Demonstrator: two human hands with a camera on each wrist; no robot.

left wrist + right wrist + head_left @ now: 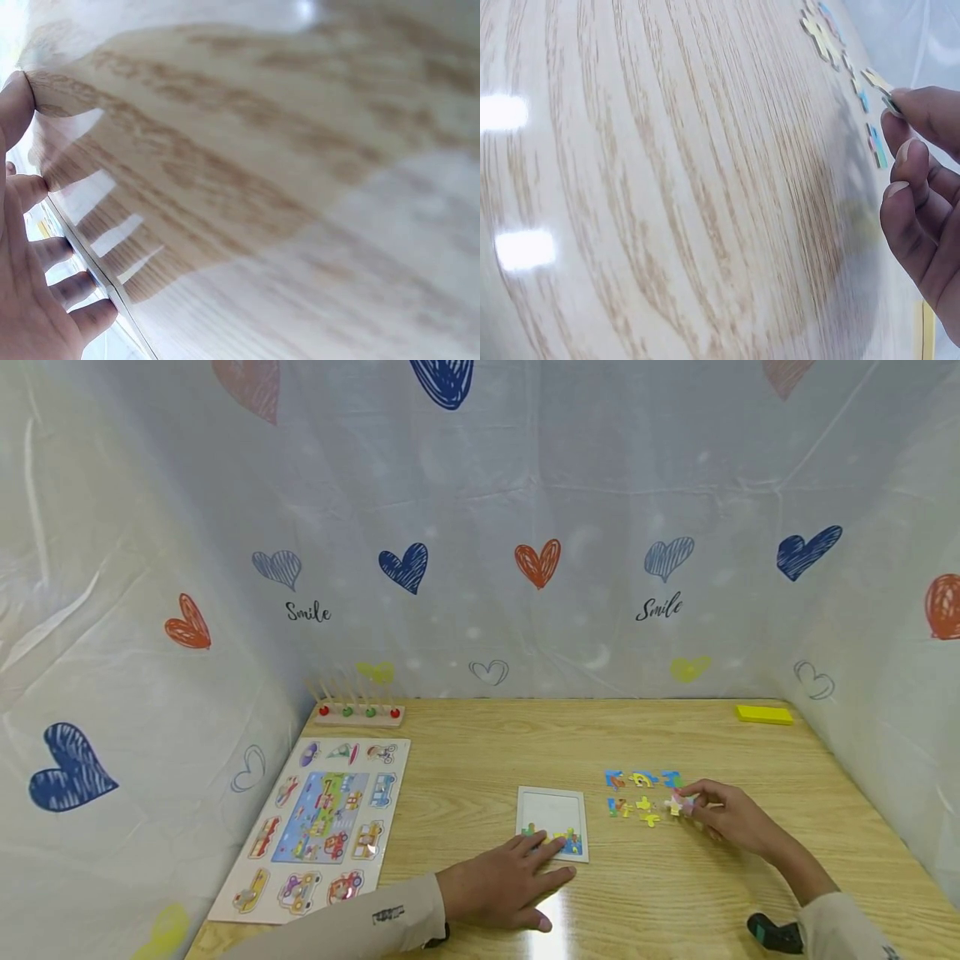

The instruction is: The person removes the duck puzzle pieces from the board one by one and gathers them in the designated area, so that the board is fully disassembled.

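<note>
In the head view my left hand (517,881) lies with fingers spread over the lower edge of a white puzzle tray (551,799). Colourful jigsaw pieces (573,842) fill the tray's bottom part, some hidden under the fingers. To the right, my right hand (731,817) pinches a pink and yellow jigsaw piece (678,805) between thumb and finger. Beside it several loose jigsaw pieces (642,779) lie in rows on the table. The right wrist view shows the pinched piece (881,84) edge-on at the fingertips.
A picture board (251,843) with vehicle shapes lies at the left. Behind it stands a wooden peg rack (360,717) with red and green beads. A yellow block (764,715) is at the back right of the wooden table (480,735). Curtains printed with hearts surround the table.
</note>
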